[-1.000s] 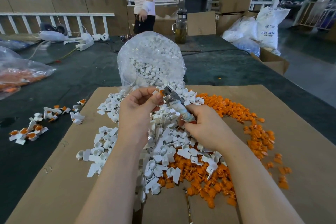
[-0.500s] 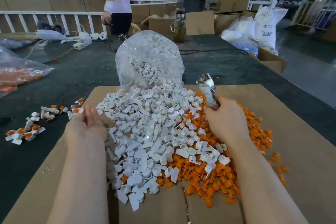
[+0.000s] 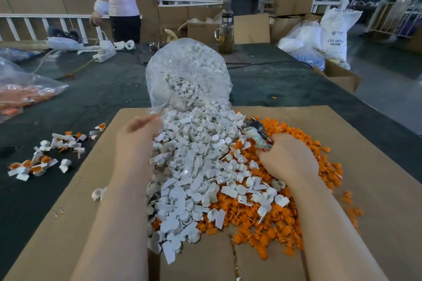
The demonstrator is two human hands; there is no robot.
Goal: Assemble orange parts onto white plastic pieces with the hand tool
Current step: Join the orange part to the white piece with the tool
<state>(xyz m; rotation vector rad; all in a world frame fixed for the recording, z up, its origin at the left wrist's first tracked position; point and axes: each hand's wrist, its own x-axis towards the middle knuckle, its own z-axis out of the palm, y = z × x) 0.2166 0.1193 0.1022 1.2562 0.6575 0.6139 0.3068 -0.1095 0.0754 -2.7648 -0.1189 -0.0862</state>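
Already a small group of finished pieces (image 3: 38, 159) lies on the dark table cover (image 3: 102, 93), left of the cardboard sheet (image 3: 365, 166). I count about six white bodies there with orange inside, and some loose white ones among them; I cannot count them exactly.

Much more is left. On the cardboard the white plastic pieces (image 3: 194, 155) spill from one clear bag (image 3: 187, 73) in a heap too many to count, surely some hundreds. The orange parts (image 3: 285, 219) make a second heap, just beside it on the right and partly under it, also beyond counting. I judge the task to be only at its beginning.

My right hand (image 3: 287, 159) rests on the orange heap; its fingers are curled around the handle of the one hand tool (image 3: 255, 131), whose head points away over the pile. My left hand (image 3: 137, 134) is at the white heap's left edge, blurred, so I cannot tell how its fingers lie or whether it holds anything.

One more bag with orange contents (image 3: 20, 96) lies far left.
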